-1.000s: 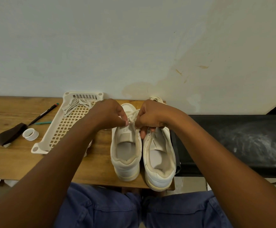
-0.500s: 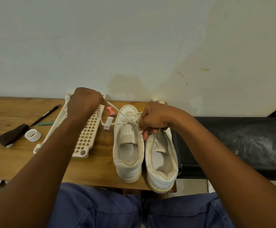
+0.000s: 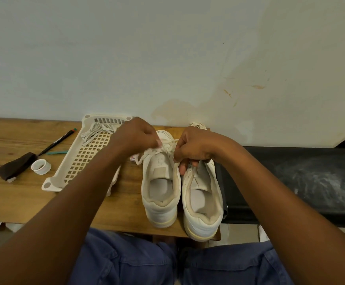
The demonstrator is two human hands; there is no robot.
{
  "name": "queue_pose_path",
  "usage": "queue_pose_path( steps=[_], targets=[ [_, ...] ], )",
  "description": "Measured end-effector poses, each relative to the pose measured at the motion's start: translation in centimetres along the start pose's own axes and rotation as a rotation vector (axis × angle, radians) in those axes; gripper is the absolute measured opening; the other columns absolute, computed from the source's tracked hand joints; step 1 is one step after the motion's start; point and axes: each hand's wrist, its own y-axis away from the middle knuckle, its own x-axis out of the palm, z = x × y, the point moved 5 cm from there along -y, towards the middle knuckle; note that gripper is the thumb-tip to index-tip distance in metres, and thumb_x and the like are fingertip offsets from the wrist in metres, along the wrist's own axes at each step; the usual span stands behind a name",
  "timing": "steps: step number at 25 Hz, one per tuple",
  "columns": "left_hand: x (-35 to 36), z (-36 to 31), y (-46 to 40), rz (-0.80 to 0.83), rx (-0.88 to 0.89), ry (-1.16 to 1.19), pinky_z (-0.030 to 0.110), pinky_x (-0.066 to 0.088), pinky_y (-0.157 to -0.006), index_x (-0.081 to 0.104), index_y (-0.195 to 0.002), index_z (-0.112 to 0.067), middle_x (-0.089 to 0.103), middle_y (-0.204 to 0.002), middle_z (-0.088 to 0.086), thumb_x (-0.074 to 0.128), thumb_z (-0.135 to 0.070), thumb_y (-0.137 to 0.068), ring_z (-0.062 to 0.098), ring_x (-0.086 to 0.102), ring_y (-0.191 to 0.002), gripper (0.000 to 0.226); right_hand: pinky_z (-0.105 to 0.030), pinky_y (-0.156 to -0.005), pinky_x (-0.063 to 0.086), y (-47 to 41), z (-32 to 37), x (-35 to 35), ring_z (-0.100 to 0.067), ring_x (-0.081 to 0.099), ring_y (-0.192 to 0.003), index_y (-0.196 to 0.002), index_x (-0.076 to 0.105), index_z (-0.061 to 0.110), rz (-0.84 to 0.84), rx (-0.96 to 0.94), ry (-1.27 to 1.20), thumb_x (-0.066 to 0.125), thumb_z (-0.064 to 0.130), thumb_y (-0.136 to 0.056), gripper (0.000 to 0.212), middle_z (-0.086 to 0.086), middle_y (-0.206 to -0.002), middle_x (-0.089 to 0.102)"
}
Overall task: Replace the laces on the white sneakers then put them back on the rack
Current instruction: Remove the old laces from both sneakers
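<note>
While both hands work the lace (image 3: 168,144) over the left sneaker (image 3: 161,188), the pair stands side by side on the wooden surface (image 3: 13,194), right sneaker (image 3: 203,202) touching it, heels toward the person. Left hand (image 3: 135,136) grip pinches one lace strand; right hand (image 3: 194,148) grip is curled around the other. White lattice rack (image 3: 85,157) lies flat just left of the sneakers, a bundle of loose laces (image 3: 97,130) in its far end. Half a second ago the left hand was out over the rack pulling lace; now it's back near the right hand. Toes hidden behind the hands; a small packet (image 3: 133,158) is mostly covered. Pen (image 3: 56,141), tape roll (image 3: 41,166), brown cloth (image 3: 15,166) far left.
</note>
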Motion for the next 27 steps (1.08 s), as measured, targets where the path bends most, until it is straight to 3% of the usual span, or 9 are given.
queue_pose_path(
  steps=[4,7,9,13,16,21,23,25,27],
  targets=[
    [-3.9,2.2,0.6,-0.274,-0.209,0.22,0.042,0.053,-0.083,0.078,-0.075,-0.011,0.073,-0.082,0.008,0.074,-0.02,-0.075,0.025,0.065,-0.082,0.009,-0.021,-0.046,0.034,0.0,-0.1,0.0,-0.009,0.052,-0.047,-0.106,0.077,-0.002,0.01,0.007,-0.007,0.066,0.015,-0.094,0.024,-0.002,-0.078,0.08],
    [-2.1,1.4,0.4,0.013,-0.154,0.054,0.042,0.051,-0.09,0.076,-0.075,-0.012,0.073,-0.092,0.005,0.072,-0.022,-0.079,0.019,0.062,-0.086,0.012,-0.022,-0.047,0.035,0.0,-0.1,0.0,-0.009,0.054,-0.048,-0.106,0.076,-0.001,0.012,0.003,-0.013,0.067,0.016,-0.094,0.023,-0.002,-0.077,0.08],
    [-0.2,0.0,0.7,0.191,-0.047,-0.026,0.044,0.051,-0.098,0.08,-0.08,-0.024,0.075,-0.093,-0.007,0.07,-0.042,-0.071,0.018,0.065,-0.098,0.022,-0.023,-0.049,0.036,0.0,0.0,0.0,-0.01,0.055,-0.049,-0.104,0.077,-0.001,0.014,0.003,-0.012,0.068,0.018,-0.094,0.023,-0.002,-0.077,0.08],
    [2.2,-1.0,0.4,0.185,0.057,-0.368,0.047,0.046,-0.103,0.08,-0.089,-0.034,0.068,-0.106,-0.012,0.076,-0.05,-0.08,0.018,0.055,-0.108,0.019,-0.025,-0.049,0.036,0.0,0.0,0.1,-0.01,0.055,-0.05,-0.104,0.078,0.0,0.01,0.003,-0.003,0.066,0.018,-0.094,0.024,-0.002,-0.078,0.08],
    [1.2,-0.4,0.1,0.112,0.04,-0.159,0.052,0.049,-0.101,0.081,-0.077,-0.035,0.07,-0.092,-0.019,0.082,-0.045,-0.074,0.014,0.059,-0.101,0.011,-0.024,-0.049,0.035,0.1,0.1,0.1,-0.01,0.056,-0.05,-0.106,0.077,0.0,0.011,0.004,-0.008,0.066,0.017,-0.095,0.024,-0.002,-0.078,0.08],
    [-4.4,3.0,0.7,-0.241,-0.313,0.186,0.044,0.056,-0.085,0.075,-0.075,-0.007,0.073,-0.084,0.01,0.082,-0.018,-0.071,0.03,0.068,-0.086,0.014,-0.022,-0.047,0.034,0.0,-0.1,-0.1,-0.008,0.056,-0.046,-0.107,0.076,-0.002,0.02,0.003,-0.023,0.065,0.014,-0.094,0.024,-0.003,-0.079,0.08],
    [-5.2,3.7,1.1,-0.343,-0.335,0.338,0.042,0.051,-0.075,0.07,-0.069,-0.003,0.073,-0.078,0.012,0.072,-0.017,-0.069,0.033,0.068,-0.077,0.014,-0.022,-0.046,0.033,0.0,-0.2,-0.1,-0.008,0.055,-0.046,-0.107,0.076,-0.003,0.028,0.007,-0.025,0.065,0.014,-0.094,0.024,-0.003,-0.08,0.08],
    [-4.9,3.4,0.9,-0.375,-0.301,0.403,0.039,0.048,-0.072,0.067,-0.062,-0.007,0.071,-0.068,0.009,0.063,-0.019,-0.074,0.026,0.065,-0.067,0.017,-0.023,-0.046,0.033,0.1,-0.2,0.0,-0.009,0.055,-0.047,-0.106,0.076,-0.002,0.031,0.011,-0.026,0.065,0.014,-0.094,0.023,-0.004,-0.08,0.08],
    [-3.8,2.7,0.2,-0.239,-0.252,0.294,0.036,0.052,-0.076,0.07,-0.066,-0.009,0.074,-0.067,0.006,0.063,-0.02,-0.081,0.019,0.068,-0.067,0.021,-0.024,-0.047,0.033,0.1,-0.1,0.0,-0.009,0.055,-0.048,-0.105,0.076,-0.002,0.027,0.012,-0.025,0.066,0.016,-0.094,0.023,-0.003,-0.08,0.08]
  ],
)
